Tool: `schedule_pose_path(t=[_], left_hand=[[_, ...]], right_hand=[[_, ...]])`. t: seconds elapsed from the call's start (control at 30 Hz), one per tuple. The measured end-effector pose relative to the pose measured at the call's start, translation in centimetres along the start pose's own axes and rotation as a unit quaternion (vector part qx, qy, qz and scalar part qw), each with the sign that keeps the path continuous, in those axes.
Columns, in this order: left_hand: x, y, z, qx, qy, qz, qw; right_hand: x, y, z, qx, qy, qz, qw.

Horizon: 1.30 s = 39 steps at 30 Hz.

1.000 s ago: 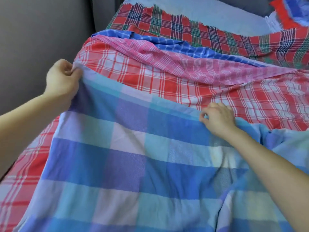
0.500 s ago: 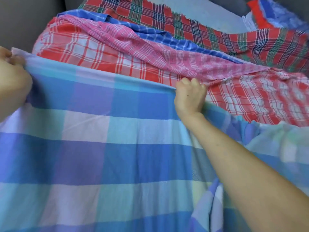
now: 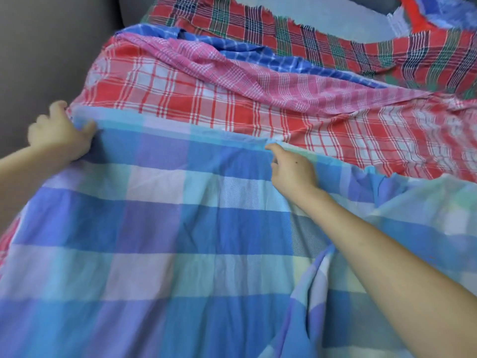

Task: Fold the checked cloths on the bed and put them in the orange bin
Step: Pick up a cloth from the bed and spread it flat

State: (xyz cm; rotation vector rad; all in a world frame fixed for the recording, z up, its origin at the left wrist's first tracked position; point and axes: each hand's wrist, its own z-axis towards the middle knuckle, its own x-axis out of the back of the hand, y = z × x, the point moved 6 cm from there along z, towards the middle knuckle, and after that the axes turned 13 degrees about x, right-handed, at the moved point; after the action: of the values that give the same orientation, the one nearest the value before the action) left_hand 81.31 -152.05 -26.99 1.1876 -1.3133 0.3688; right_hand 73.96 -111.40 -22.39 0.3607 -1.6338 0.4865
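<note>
Across bed [image 3: 322,24], hands [image 3: 60,133] [image 3: 293,171] pinch blue cloth's [image 3: 180,228] far edge (left at corner).

The nearest cloth [image 3: 180,241] covers the near part of the bed [image 3: 322,11], its far edge overlapping a 2nd cloth [image 3: 206,99]. A bunched 3rd cloth [image 3: 258,81] lies across that one, a 4th cloth [image 3: 258,51] just behind, a 5th cloth [image 3: 335,40] farthest. The left hand [image 3: 59,135] grips the nearest cloth's far-left corner; the right hand [image 3: 291,171] pinches its far edge midway.
</note>
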Motion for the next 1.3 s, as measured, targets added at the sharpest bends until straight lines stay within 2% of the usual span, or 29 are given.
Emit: schedule_pose_path(t=[0.1,0.2,0.33,0.53,0.63,0.83,0.87,0.93,0.97,1.0,1.03,1.1,1.17,1.23,1.27,1.3], left_hand=[[1.5,0.9,-2.9,-0.037,-0.017,0.075,0.996],[2.1,0.9,-4.9,-0.046,-0.045,0.09,0.994],[3.5,0.9,-8.6,-0.056,-0.071,0.098,0.991],[5.5,-0.8,-15.4,-0.09,-0.073,0.065,0.991],[5.1,-2.3,-21.5,-0.104,-0.092,0.008,0.99],[2.1,-8.0,-37.9,-0.111,-0.253,-0.019,0.961],[1.6,-8.8,-40.2,-0.112,-0.278,-0.029,0.954],[1.4,-10.6,-44.1,-0.111,-0.296,-0.027,0.948],[1.6,-11.8,-45.5,-0.102,-0.286,-0.014,0.953],[1.6,-13.1,-46.5,-0.102,-0.259,0.008,0.96],[1.8,-14.5,-47.1,-0.098,-0.231,0.043,0.967],[2.5,-16.7,-47.2,-0.065,-0.184,0.099,0.976],[2.8,-18.0,-47.4,-0.013,-0.232,0.093,0.968],[2.2,-18.0,-48.5,-0.021,-0.306,0.066,0.95],[2.1,-17.5,-49.5,-0.037,-0.337,0.072,0.938],[2.1,-17.2,-50.4,-0.054,-0.349,0.08,0.932]], right_hand=[[0.8,-1.0,-2.2,0.012,0.005,-0.007,1.0],[1.6,-2.6,-3.8,0.018,0.001,-0.001,1.0],[3.8,-4.9,-7.2,0.03,0.013,0.021,0.999],[4.5,-6.5,-18.6,0.033,-0.002,0.07,0.997],[4.1,-5.7,-25.5,-0.023,0.026,0.112,0.993],[0.7,-7.5,-35.2,-0.182,0.003,0.227,0.957],[-0.1,-8.8,-35.9,-0.186,-0.019,0.224,0.956],[-2.4,-11.6,-37.1,-0.189,-0.111,0.184,0.958],[-3.6,-12.6,-37.9,-0.201,-0.149,0.186,0.95],[-4.7,-13.1,-38.6,-0.229,-0.155,0.214,0.937],[-5.2,-13.0,-39.2,-0.273,-0.121,0.269,0.916],[-5.7,-11.6,-41.0,-0.349,0.003,0.37,0.861],[-7.1,-9.5,-44.1,-0.401,0.048,0.412,0.817],[-7.8,-8.4,-47.8,-0.452,0.026,0.435,0.778],[-7.8,-7.8,-49.4,-0.468,0.002,0.414,0.781],[-6.8,-7.3,-50.2,-0.462,-0.008,0.361,0.81]])
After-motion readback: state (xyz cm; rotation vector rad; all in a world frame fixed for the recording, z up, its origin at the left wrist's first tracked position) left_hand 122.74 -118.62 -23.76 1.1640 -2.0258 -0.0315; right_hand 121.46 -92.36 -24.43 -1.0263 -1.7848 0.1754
